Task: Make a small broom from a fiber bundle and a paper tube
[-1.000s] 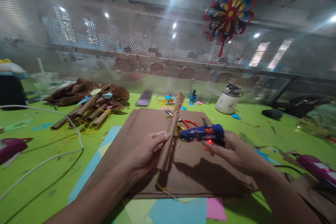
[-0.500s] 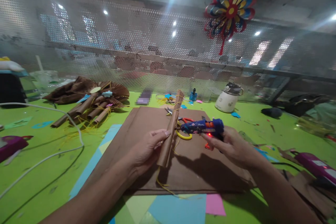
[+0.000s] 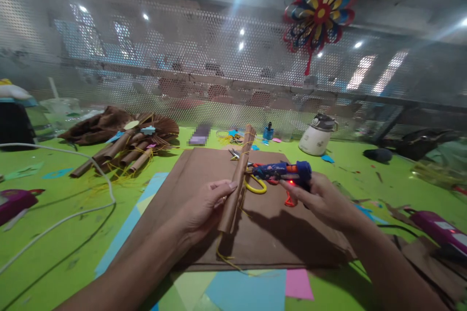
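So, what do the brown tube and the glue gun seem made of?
The brown tube in the left hand looks like rolled kraft paper: matte, hollow at its end. The glue gun in the right hand seems hard plastic: glossy, patterned blue shell.

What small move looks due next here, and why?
Probably ease the glue gun nozzle leftward onto the brown paper roll. The right hand aims it at the roll, tip close beside it, red light lit, while the left hand holds the roll tilted over the brown sheet.
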The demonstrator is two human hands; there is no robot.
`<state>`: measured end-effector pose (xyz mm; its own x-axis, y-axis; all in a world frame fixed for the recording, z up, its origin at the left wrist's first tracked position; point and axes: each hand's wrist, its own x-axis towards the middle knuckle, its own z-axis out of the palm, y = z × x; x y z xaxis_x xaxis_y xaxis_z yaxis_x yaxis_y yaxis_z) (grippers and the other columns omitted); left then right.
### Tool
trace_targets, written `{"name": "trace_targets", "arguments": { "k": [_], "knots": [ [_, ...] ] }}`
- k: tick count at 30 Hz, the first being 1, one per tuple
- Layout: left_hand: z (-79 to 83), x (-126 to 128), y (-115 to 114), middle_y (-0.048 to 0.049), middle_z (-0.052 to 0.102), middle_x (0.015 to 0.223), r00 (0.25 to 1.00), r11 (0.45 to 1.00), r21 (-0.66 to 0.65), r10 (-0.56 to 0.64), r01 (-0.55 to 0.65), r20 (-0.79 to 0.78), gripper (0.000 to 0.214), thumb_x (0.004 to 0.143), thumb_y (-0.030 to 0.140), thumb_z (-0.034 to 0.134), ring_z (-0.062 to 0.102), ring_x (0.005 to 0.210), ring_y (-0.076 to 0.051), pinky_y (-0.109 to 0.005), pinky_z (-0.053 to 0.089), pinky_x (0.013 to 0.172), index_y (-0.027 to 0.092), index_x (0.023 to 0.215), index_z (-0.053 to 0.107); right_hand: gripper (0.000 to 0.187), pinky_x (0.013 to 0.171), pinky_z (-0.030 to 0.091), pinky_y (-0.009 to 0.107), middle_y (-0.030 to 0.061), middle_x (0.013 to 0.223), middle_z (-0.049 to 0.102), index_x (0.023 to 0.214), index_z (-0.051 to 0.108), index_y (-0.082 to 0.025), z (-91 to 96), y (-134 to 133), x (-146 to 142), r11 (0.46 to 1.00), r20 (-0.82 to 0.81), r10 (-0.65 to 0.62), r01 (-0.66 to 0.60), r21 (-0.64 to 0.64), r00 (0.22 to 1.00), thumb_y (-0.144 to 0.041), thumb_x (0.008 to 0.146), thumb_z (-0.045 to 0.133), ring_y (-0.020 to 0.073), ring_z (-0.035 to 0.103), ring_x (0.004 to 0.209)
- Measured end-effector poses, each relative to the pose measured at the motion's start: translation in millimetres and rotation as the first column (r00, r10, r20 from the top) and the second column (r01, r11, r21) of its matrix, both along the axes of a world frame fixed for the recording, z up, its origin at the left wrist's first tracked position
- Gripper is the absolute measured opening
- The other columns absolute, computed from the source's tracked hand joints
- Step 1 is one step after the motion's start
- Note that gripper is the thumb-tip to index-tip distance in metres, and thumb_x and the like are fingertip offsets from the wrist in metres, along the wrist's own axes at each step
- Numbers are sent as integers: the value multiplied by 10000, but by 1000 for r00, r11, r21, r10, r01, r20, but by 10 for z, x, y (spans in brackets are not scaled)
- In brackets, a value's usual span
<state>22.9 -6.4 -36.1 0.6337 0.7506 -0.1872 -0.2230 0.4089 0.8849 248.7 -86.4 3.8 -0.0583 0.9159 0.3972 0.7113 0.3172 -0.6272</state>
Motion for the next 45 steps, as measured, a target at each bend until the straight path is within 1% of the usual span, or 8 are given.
{"name": "trace_targets", "arguments": {
  "k": [4, 14, 23, 28, 32, 36, 41, 45],
  "knots": [
    [11, 0, -3, -58, 642, 734, 1000, 1000, 8, 5, -5, -8, 201, 745, 311, 680, 575, 612, -135, -239, 446, 572, 127, 824, 661, 240, 502, 409, 241, 1, 594, 524, 726, 578, -173, 9, -8, -17, 1000, -3, 3, -3, 3, 1000, -361, 863, 515, 134, 477, 557],
    [-22, -20, 49, -55, 627, 726, 1000, 998, 63, 12, -13, 8, 250, 732, 348, 699, 569, 663, -139, -226, 426, 600, 116, 823, 677, 256, 517, 433, 242, 3, 632, 574, 833, 644, -183, -2, -141, -6, 987, 100, 79, -63, -151, 992, -411, 858, 530, 140, 511, 575],
    [-15, -14, 41, -48, 636, 758, 1000, 999, 32, 18, -18, -7, 232, 734, 339, 699, 578, 727, -147, -230, 430, 649, 135, 845, 682, 241, 472, 387, 238, -3, 564, 519, 727, 613, -183, 35, -107, -70, 997, 55, 37, -33, -72, 998, -378, 842, 529, 130, 454, 512],
    [-1, -13, 42, -53, 642, 772, 1000, 999, 33, 16, -16, 21, 229, 730, 341, 700, 567, 716, -147, -251, 436, 677, 136, 831, 679, 186, 502, 422, 242, 16, 657, 598, 832, 636, -186, 55, -141, -116, 994, 98, 78, -70, -81, 992, -335, 839, 525, 148, 518, 574],
    [4, -18, 58, -51, 637, 779, 999, 998, 54, 18, -20, 40, 207, 760, 320, 675, 558, 726, -142, -247, 433, 696, 132, 846, 680, 175, 571, 453, 268, 23, 696, 626, 814, 642, -210, 50, -171, -122, 996, 155, 81, -75, -49, 985, -347, 831, 535, 179, 566, 661],
    [7, -20, 70, -60, 636, 797, 998, 997, 69, 25, -29, 50, 189, 785, 286, 651, 551, 718, -133, -233, 438, 672, 114, 853, 687, 174, 524, 424, 245, 23, 727, 616, 885, 632, -193, 31, -147, -110, 996, 88, 60, -53, -78, 994, -326, 830, 534, 153, 540, 616],
    [16, -21, 66, -62, 644, 815, 999, 999, 41, 11, -12, 35, 189, 791, 278, 645, 565, 705, -141, -244, 456, 643, 118, 887, 679, 179, 477, 378, 232, 15, 666, 579, 760, 597, -187, 39, -108, -126, 990, -3, 95, -95, -104, 995, -324, 836, 510, 128, 479, 543],
    [24, -15, 67, -57, 644, 779, 997, 998, 32, 59, -60, 41, 146, 778, 226, 653, 576, 683, -134, -229, 469, 617, 103, 854, 678, 225, 521, 407, 257, 31, 688, 608, 824, 653, -189, 45, -151, -124, 991, 114, 67, -53, -127, 991, -371, 842, 521, 160, 524, 585]
  ]
}}
